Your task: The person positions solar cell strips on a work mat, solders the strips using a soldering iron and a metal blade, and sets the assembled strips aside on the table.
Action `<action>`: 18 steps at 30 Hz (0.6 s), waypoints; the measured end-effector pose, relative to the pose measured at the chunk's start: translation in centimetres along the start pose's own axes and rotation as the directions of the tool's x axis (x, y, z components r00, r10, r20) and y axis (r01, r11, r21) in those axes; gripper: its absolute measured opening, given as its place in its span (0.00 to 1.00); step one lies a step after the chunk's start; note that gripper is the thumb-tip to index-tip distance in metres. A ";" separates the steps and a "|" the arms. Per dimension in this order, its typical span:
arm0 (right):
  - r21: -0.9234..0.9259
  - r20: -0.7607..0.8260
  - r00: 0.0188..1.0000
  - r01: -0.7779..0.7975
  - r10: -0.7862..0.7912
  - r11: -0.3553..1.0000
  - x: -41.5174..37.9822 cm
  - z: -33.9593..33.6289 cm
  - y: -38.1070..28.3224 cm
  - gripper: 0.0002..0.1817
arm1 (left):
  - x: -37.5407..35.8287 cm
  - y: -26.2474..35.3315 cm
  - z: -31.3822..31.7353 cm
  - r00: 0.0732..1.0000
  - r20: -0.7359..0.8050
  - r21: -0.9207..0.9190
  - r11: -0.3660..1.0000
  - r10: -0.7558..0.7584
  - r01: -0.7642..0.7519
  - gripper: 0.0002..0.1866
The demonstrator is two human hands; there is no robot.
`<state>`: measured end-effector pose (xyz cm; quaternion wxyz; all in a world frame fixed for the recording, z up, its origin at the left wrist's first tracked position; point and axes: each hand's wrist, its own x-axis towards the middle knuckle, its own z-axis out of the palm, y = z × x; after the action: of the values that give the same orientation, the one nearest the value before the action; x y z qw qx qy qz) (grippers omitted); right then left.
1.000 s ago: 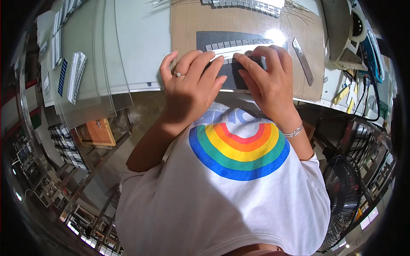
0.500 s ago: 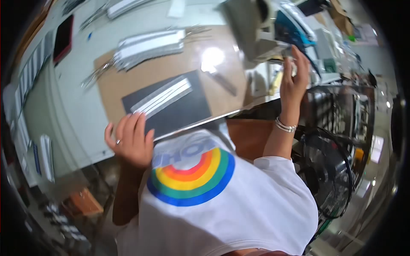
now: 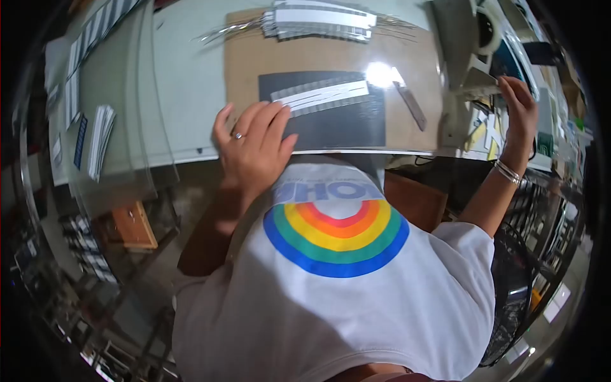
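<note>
My left hand point(image 3: 258, 143) is spread at the table's front edge, its fingertips touching the left end of a narrow bundle of white-and-grey strips point(image 3: 328, 95). That bundle lies on a dark rectangular mat point(image 3: 344, 130). At the right, my right hand point(image 3: 520, 108) reaches to the front of a beige tape dispenser point(image 3: 461, 48). Thumb and fingertips pinch there at what looks like the end of tape, though it is small and hard to see. A flat grey cutter point(image 3: 410, 105) rests to the right of the mat.
A tied stack of white strips point(image 3: 321, 19) with wires at both ends sits behind the mat on a brown board point(image 3: 245, 60). Clear sheets point(image 3: 143, 127) overhang the left table edge, beside more strips point(image 3: 102, 140). A black fan point(image 3: 509, 286) stands at the right.
The camera view has turned and shifted, so the table now appears level. My left hand stays by the strip bundle's end. My right hand's fingers, apart earlier, are now pinched at the dispenser.
</note>
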<state>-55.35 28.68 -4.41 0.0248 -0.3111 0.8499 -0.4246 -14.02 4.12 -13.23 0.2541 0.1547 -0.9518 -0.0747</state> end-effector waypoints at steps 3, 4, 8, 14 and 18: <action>-0.091 -0.304 0.938 0.148 -0.169 0.985 -2.2 1.9 -0.5 0.10 | 0.0 -0.2 0.6 0.999 -0.041 -0.009 1.000 0.000 0.000 0.21; -0.178 -0.351 0.926 0.078 -0.138 0.981 -2.9 1.9 -1.2 0.10 | 0.0 -0.1 0.5 0.999 -0.047 -0.006 1.000 -0.003 0.002 0.21; -0.213 -0.367 0.925 0.016 -0.095 0.977 -4.4 3.6 1.5 0.11 | -0.2 -0.1 0.5 0.999 -0.044 0.003 1.000 0.001 -0.001 0.21; -0.350 -0.341 0.925 0.038 -0.165 0.936 -4.3 4.2 2.1 0.10 | -0.1 -0.2 0.6 0.999 -0.046 0.017 1.000 0.005 -0.004 0.21; -0.499 -0.221 0.953 0.072 -0.207 0.864 -6.6 5.2 5.7 0.07 | 0.1 -0.3 0.8 0.998 -0.061 0.001 1.000 -0.010 0.010 0.21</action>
<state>-51.32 31.19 -13.46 -0.1997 -0.3084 0.8995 -0.2364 -14.45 3.87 -13.92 0.2825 0.1621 -0.9428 -0.0706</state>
